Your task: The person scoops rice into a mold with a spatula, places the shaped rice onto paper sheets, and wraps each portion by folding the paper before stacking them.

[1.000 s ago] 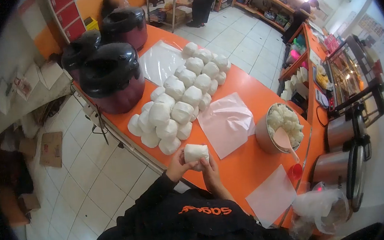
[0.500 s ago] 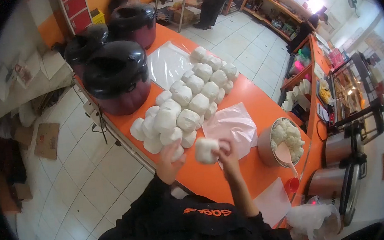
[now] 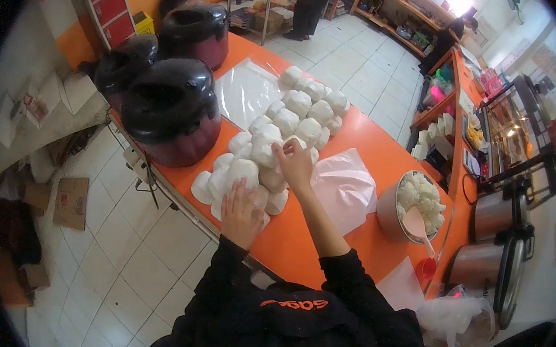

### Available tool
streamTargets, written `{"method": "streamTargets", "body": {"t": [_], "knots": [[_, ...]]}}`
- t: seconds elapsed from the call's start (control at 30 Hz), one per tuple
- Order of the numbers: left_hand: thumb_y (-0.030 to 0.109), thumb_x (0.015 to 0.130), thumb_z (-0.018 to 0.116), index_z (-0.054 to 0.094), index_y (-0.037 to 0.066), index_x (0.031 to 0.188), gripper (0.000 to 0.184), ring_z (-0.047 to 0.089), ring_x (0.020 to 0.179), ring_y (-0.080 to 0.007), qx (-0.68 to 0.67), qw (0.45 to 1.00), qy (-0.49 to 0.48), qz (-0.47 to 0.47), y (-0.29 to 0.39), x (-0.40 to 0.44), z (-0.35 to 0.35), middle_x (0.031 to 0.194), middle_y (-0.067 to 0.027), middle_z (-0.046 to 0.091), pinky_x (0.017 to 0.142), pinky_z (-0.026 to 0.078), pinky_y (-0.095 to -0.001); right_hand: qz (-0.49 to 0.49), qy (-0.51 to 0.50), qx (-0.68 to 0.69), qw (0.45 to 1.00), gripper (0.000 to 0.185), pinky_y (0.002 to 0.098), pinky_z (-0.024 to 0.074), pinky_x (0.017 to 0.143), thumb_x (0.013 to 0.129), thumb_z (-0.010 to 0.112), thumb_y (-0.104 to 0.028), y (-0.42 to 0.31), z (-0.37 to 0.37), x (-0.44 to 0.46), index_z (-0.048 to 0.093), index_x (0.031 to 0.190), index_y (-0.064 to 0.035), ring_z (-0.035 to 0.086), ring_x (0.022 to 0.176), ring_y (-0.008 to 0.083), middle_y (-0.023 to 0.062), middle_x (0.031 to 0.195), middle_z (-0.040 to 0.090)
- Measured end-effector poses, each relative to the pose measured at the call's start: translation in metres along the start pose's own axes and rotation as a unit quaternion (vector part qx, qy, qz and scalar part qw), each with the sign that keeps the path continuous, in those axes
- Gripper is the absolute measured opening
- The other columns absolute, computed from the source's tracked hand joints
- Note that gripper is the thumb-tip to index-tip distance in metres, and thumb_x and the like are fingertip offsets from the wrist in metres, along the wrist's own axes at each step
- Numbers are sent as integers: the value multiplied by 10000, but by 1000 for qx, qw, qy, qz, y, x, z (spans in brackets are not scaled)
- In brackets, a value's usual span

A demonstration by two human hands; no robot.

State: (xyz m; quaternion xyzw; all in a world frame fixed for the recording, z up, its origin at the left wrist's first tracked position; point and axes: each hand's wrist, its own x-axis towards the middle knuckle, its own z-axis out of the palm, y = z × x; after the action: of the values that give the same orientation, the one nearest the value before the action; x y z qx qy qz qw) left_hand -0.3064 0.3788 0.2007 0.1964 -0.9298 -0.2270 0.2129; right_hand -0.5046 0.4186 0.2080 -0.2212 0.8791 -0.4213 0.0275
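Note:
A pile of white paper-wrapped rice packets (image 3: 298,102) covers the middle of the orange table (image 3: 361,140). My left hand (image 3: 242,216) lies with fingers stretched over the packets at the near end of the pile. On the pile's right side, my right hand (image 3: 296,164) has its fingers curled on a rice packet, mostly hidden beneath them. Just right of that hand lies a sheet of pale pink wrapping paper (image 3: 345,191). A pot of cooked rice (image 3: 420,197) stands farther right, with a pale pink rice paddle (image 3: 417,226) in it.
Large dark rice cookers (image 3: 170,113) stand at the table's left end, beside a clear plastic sheet (image 3: 248,93). Near the right edge are a red cup (image 3: 425,268), more paper (image 3: 400,285) and a plastic bag (image 3: 459,319). A person in dark clothes (image 3: 309,5) stands across the room.
My right hand has carried a wrapped rice packet from in front of me up and left onto the pile. My left hand has moved slightly forward and flattened against the nearest packets.

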Motion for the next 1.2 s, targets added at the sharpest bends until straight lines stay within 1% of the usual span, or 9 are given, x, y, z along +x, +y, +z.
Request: {"method": "streamTargets", "body": {"t": [0.03, 0.2, 0.3, 0.33, 0.4, 0.5, 0.63, 0.93, 1.2], "knots": [[179, 760, 621, 473, 124, 1301, 564, 244, 1386, -303, 8, 1000, 8, -3, 1, -1, 2, 1473, -129, 292, 1069, 246, -542, -44, 26, -66, 997, 341, 355, 456, 727, 829, 668, -345, 7, -3, -2, 612, 919, -22, 607, 818, 262, 147, 918, 666], [147, 759, 608, 523, 101, 1253, 504, 290, 1359, -334, -23, 997, 67, 17, 7, -3, 11, 1438, -150, 349, 1065, 247, -545, -116, 31, 86, 989, 205, 345, 460, 758, 890, 595, -175, 56, -53, -52, 653, 972, 4, 612, 864, 258, 138, 896, 654], [125, 756, 602, 560, 83, 1209, 457, 350, 1313, -354, -102, 988, 86, 73, 7, -11, 13, 1396, -160, 400, 1049, 280, -532, -27, 17, 54, 998, 176, 320, 470, 719, 878, 613, -123, 113, -96, -132, 649, 984, 12, 627, 758, 243, 141, 817, 661], [124, 759, 602, 565, 78, 1201, 446, 374, 1290, -355, -129, 986, 79, 68, 8, -12, 11, 1369, -159, 426, 1041, 295, -520, 98, 27, 93, 990, 172, 297, 462, 625, 885, 620, -145, 102, -118, -162, 634, 868, 26, 612, 664, 189, 116, 684, 624], [122, 766, 600, 575, 67, 1185, 423, 424, 1246, -357, -185, 979, 65, 57, 16, -8, 0, 1315, -157, 478, 1025, 325, -497, 166, 55, 87, 981, 284, 266, 408, 517, 902, 618, -199, 181, -125, -219, 558, 717, 9, 543, 570, 112, 42, 599, 545], [130, 792, 594, 594, 48, 1124, 342, 492, 1165, -342, -153, 959, 82, 222, 20, 47, -34, 1219, -153, 540, 998, 364, -447, 270, 79, 47, 959, 290, 272, 380, 473, 926, 586, -214, 213, -138, -285, 550, 730, -3, 500, 509, 115, 30, 561, 513], [159, 830, 585, 621, 47, 988, 197, 537, 1077, -313, -211, 963, 57, 158, 12, 168, -32, 1101, -150, 600, 942, 406, -384, 189, 154, -47, 969, 211, 372, 416, 608, 905, 563, -183, 205, -118, -297, 574, 803, 2, 553, 675, 257, 144, 724, 575], [285, 797, 612, 633, 138, 1069, 311, 588, 1051, -269, 182, 974, -123, -55, -86, 381, 86, 1110, -98, 623, 880, 471, -437, 143, 225, -130, 955, 79, 409, 400, 674, 822, 603, -93, 200, -95, -284, 580, 849, -22, 512, 746, 313, 131, 771, 527], [208, 897, 486, 613, 188, 1132, 268, 491, 1187, -204, 394, 911, -124, -8, -128, 488, 182, 1234, -24, 555, 945, 397, -498, 143, 225, -203, 942, 64, 413, 396, 664, 795, 601, -61, 198, -93, -282, 566, 834, -25, 492, 726, 321, 130, 750, 509]]}}
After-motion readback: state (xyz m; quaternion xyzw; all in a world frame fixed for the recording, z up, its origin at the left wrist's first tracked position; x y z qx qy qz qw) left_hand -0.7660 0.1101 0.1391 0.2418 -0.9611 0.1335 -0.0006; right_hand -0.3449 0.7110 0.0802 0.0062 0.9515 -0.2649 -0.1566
